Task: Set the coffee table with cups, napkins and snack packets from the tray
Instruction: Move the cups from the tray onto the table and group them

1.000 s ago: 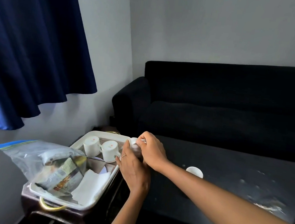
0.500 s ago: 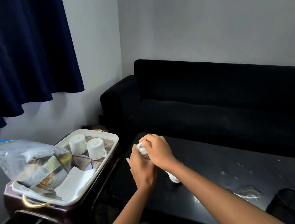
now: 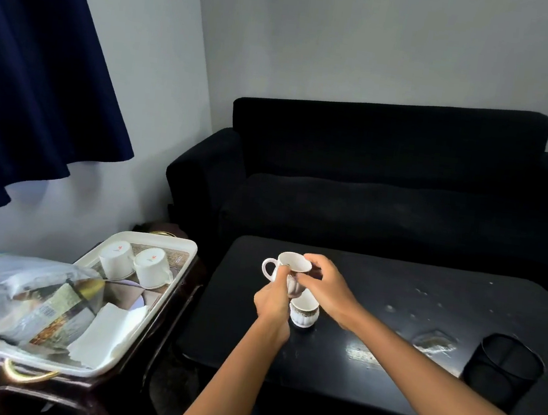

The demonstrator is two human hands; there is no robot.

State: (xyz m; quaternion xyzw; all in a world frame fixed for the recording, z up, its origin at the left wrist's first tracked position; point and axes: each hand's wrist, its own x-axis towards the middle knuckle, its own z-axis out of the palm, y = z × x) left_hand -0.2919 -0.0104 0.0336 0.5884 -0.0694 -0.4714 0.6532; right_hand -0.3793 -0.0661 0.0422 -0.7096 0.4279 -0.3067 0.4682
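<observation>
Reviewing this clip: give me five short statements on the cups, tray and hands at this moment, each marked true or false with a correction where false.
1. Both hands hold one cup above the coffee table. True; left hand, right hand.
2. A second cup stands upright on the coffee table. True.
3. The tray holds no cups. False: two upside-down cups remain there.
4. The held cup is upside down. False: it is tilted, its opening facing up and right.
5. The napkins lie on the coffee table. False: they are in the tray.
</observation>
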